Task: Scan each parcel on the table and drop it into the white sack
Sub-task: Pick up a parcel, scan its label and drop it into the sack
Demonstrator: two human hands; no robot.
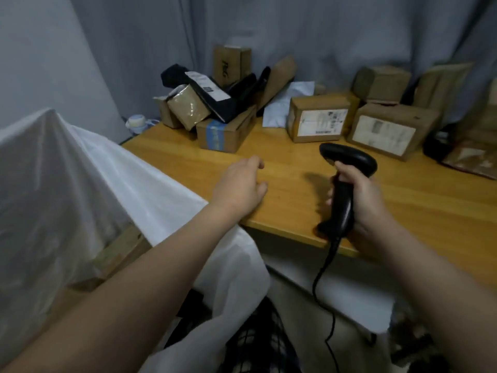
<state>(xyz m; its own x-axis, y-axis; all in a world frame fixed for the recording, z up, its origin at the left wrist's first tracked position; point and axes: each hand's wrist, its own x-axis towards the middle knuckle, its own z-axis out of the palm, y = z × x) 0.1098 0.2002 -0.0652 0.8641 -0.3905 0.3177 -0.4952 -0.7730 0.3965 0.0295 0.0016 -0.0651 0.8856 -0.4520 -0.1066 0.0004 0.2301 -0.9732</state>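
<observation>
Starting big: the white sack (80,184) drapes over the worktop (295,179) at its left edge, and a careless drop could slide off the slack cloth. The parcels (223,133) sit stacked at the back; tugging a lower one could topple the rest. My right hand (360,195) is wrapped round the scanner (347,168), whose dangling cable (322,278) may snag. My left hand (239,184) hovers empty, fingers loose.

Centre frame: left grip (239,184) loose, holding nothing, over the near edge of the wooden counter (430,203). Right grip (361,196) wrapped round black scanner (349,157) handle — cable (321,278) hangs below. White sack (80,184) at left; parcels (317,118) piled upper centre and right.
</observation>
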